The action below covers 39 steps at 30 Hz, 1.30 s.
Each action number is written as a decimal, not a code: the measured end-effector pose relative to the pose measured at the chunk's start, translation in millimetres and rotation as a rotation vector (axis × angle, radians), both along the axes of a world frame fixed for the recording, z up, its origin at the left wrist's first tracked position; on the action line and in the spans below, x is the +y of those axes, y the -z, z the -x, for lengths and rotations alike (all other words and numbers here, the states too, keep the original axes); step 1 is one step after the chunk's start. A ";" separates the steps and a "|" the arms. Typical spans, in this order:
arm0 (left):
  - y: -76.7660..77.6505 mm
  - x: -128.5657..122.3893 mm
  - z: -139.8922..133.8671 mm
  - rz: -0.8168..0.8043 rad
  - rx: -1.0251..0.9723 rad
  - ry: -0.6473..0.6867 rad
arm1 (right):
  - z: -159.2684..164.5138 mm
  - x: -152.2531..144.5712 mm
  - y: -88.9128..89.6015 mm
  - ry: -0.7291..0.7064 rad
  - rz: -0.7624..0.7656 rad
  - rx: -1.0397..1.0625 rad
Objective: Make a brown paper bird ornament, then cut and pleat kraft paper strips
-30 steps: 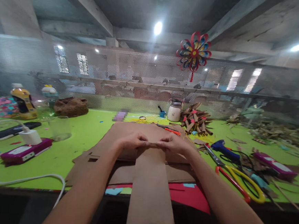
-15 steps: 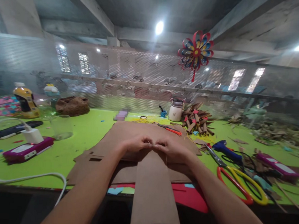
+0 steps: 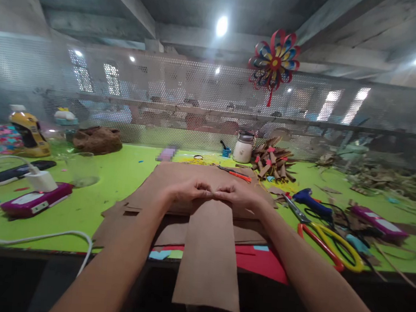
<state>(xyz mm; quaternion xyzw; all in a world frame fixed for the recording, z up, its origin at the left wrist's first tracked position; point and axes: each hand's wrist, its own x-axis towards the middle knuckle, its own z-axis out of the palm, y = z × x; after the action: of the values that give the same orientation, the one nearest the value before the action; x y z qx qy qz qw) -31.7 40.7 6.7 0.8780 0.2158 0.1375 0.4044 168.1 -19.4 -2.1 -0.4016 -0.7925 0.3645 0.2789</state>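
Note:
A long strip of brown paper [image 3: 210, 252] runs from between my hands toward me, its near end hanging past the table's front edge. My left hand [image 3: 194, 189] pinches the far end of the strip from the left. Close beside it, my right hand [image 3: 231, 195] pinches the same end, the fingertips of both nearly touching. Beneath my hands lies a stack of larger brown paper sheets [image 3: 178, 173]. Red paper [image 3: 260, 265] shows under the stack at the table's edge. Small scissors with orange handles [image 3: 240, 176] rest on the stack behind my right hand.
Large scissors [image 3: 331, 240] and a blue glue gun [image 3: 312, 202] lie at right. Rolled brown paper pieces [image 3: 274, 161] are heaped behind, beside a white jar [image 3: 243, 148]. At left are a purple power strip [image 3: 37, 200], white cable [image 3: 61, 233] and plastic cup [image 3: 82, 170].
The near end of the strip has swung slightly left. Both hands keep their pinch at its far end. The whole view has shifted a little.

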 end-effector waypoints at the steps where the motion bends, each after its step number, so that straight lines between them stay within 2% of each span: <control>1: 1.3 1.1 -0.1 0.012 -0.003 -0.015 | -0.7 -0.3 2.1 0.013 0.014 0.030; 4: 5.2 5.2 0.5 0.020 0.004 -0.073 | -5.0 1.3 9.2 0.099 0.042 0.117; 7: 6.6 8.4 2.4 -0.006 0.023 -0.108 | -11.7 6.6 12.2 0.170 0.027 0.067; 16: -1.9 6.7 9.1 -0.032 0.070 -0.202 | -21.0 18.9 14.8 0.173 -0.036 0.010; 22: -6.0 4.3 8.3 -0.072 0.054 -0.210 | -23.1 22.5 16.7 0.165 -0.064 0.013; 25: -2.8 7.9 9.8 -0.010 0.065 -0.214 | -24.3 21.4 15.3 0.143 -0.041 0.002; 30: 1.8 12.9 13.8 0.183 0.122 -0.202 | -25.3 18.1 11.7 0.153 -0.031 -0.051; 39: 4.3 16.6 18.3 0.269 0.128 -0.105 | -27.1 27.6 20.2 0.148 0.057 -0.010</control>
<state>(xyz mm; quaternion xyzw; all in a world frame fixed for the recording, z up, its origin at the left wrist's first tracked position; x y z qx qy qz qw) -49.9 57.4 2.4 0.8105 0.3031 0.0722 0.4960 195.2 8.3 -22.3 -0.4685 -0.7514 0.3635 0.2896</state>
